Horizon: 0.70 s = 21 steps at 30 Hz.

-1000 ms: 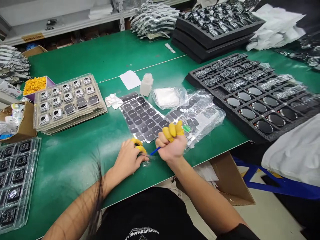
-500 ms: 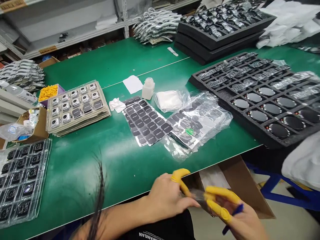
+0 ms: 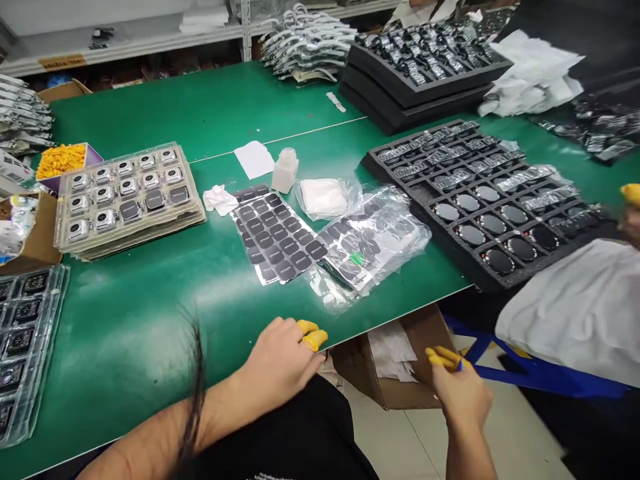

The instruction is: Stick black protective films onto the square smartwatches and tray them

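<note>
My left hand [image 3: 287,353], with yellow finger cots on its fingers, is closed at the table's front edge. Whatever it pinches is mostly hidden behind the fingers; only a small dark bit shows beside the thumb. Off to the right, over the floor and beside an open cardboard box [image 3: 430,333], my right hand [image 3: 463,390] is curled, also in yellow cots. A bit of a slim blue tool [image 3: 460,365] shows among its fingers. Ahead of the left hand lie sheets of dark rounded-square stickers [image 3: 280,237] and a clear plastic bag of such sheets [image 3: 380,233].
At left stand a stacked tray of silver watch cases [image 3: 125,183], a clear tray of dark cases [image 3: 23,340] and a box of yellow finger cots [image 3: 63,160]. A white bottle [image 3: 285,171] stands mid-table. Black foam trays of watches [image 3: 480,200] lie right, near a co-worker's white sleeve [image 3: 575,313].
My hands have parted: the left moved left to the table edge, the right stays out right. The dark item between them no longer shows there. The view has turned slightly right.
</note>
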Each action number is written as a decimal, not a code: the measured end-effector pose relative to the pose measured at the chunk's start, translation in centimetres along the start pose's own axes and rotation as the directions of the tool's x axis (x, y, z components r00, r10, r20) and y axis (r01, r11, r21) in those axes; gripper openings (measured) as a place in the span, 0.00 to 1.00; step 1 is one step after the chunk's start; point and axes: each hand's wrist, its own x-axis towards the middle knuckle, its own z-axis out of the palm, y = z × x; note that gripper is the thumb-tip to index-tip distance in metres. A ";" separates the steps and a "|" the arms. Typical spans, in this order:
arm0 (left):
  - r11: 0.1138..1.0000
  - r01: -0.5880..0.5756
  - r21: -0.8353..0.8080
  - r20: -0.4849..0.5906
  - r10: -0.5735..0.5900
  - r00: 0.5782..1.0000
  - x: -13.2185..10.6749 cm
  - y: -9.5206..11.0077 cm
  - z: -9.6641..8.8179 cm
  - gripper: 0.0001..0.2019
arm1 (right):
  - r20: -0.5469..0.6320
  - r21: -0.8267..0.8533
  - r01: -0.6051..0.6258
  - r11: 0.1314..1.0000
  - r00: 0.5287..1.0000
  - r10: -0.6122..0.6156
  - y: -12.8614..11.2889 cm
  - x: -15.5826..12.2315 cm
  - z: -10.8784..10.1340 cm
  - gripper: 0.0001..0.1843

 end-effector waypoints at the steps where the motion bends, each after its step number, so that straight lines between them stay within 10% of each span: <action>1: 0.999 -0.009 0.034 -0.034 0.010 0.999 0.7 -0.6 0.0 0.14 | -0.093 -0.035 0.046 0.998 0.994 -0.049 -0.8 -0.6 0.2 0.10; 4: 0.993 -0.018 0.117 -0.138 0.034 0.990 4.3 -1.4 0.9 0.23 | -0.250 -0.179 0.325 0.929 0.898 -0.362 -4.4 -2.3 1.9 0.25; 7: 0.984 0.060 0.167 -0.191 -0.028 0.981 8.1 -1.5 2.8 0.40 | -0.059 -0.244 0.626 0.741 0.753 -0.656 -8.6 -2.6 4.5 0.10; 9: 0.976 0.100 0.194 -0.220 -0.057 0.974 9.5 -1.4 3.8 0.39 | 0.104 -0.344 0.709 0.616 0.681 -0.725 -10.8 -1.5 6.1 0.24; 14: 0.943 0.094 0.319 -0.319 0.013 0.948 10.1 -1.7 4.5 0.18 | 0.251 -0.556 0.710 0.432 0.639 -0.727 -13.4 3.0 7.7 0.20; 21: 0.886 -0.082 0.457 -0.303 0.241 0.922 10.1 -1.2 3.9 0.11 | 0.231 -0.537 0.719 0.440 0.628 -0.743 -18.6 5.4 10.1 0.12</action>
